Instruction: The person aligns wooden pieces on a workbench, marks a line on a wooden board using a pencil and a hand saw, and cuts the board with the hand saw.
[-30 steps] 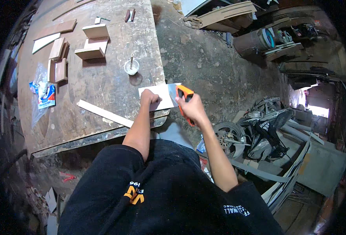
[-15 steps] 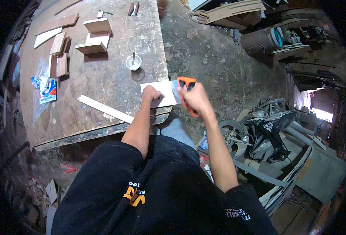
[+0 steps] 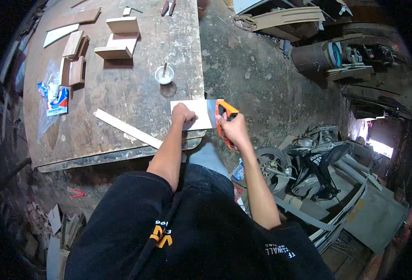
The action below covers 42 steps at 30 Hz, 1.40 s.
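A white board (image 3: 200,110) lies over the right edge of the worktable (image 3: 143,100), its right end sticking out past the edge. My left hand (image 3: 183,114) is closed in a fist and presses the board down near its left end. My right hand (image 3: 234,129) is wrapped round the orange-and-black handle of a handsaw (image 3: 223,107). The saw's greyish blade stands at the board's overhanging right end, seen nearly edge-on. Where its teeth meet the board I cannot make out. A long narrow white strip (image 3: 127,128) lies on the table beside my left forearm.
A clear cup (image 3: 164,74) with a stick in it stands beyond the board. Farther left are a three-sided wooden piece (image 3: 114,52), small wooden blocks (image 3: 72,71) and a plastic packet (image 3: 56,100). A motorcycle (image 3: 304,165) and stacked sheets (image 3: 373,219) occupy the right.
The saw and my right hand have shifted slightly down and to the right, and the handle's tilt has changed. My left hand stays on the board. The whole view has shifted a little.
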Each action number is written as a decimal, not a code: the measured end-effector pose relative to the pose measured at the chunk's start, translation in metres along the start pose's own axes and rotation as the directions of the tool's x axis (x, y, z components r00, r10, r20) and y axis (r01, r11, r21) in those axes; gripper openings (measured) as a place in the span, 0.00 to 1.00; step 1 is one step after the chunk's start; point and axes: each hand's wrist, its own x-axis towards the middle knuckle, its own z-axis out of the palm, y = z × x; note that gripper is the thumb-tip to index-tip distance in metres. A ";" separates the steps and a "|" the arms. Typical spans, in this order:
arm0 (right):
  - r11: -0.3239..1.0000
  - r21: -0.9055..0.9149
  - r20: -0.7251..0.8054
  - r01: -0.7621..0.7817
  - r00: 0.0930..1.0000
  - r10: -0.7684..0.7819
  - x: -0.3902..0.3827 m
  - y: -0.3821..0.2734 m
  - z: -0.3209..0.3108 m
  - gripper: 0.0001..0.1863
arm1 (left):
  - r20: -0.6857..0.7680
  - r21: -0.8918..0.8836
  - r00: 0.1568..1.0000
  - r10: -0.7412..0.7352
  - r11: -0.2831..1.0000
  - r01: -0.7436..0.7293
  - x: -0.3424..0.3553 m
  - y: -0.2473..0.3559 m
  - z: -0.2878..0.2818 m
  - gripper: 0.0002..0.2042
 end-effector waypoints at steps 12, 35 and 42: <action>0.994 -0.021 -0.104 0.112 0.988 -0.113 0.010 0.016 0.038 0.13 | 0.037 -0.004 0.999 -0.018 1.000 0.019 0.007 -0.009 0.009 0.24; 0.997 0.036 -0.043 0.065 0.997 -0.063 -0.012 0.008 0.029 0.11 | 0.012 0.017 0.999 -0.042 0.999 0.041 0.003 -0.018 0.005 0.26; 0.986 0.080 -0.093 0.147 0.986 -0.140 0.024 0.035 0.034 0.12 | 0.077 0.004 0.995 -0.060 0.998 0.060 -0.005 -0.005 0.004 0.26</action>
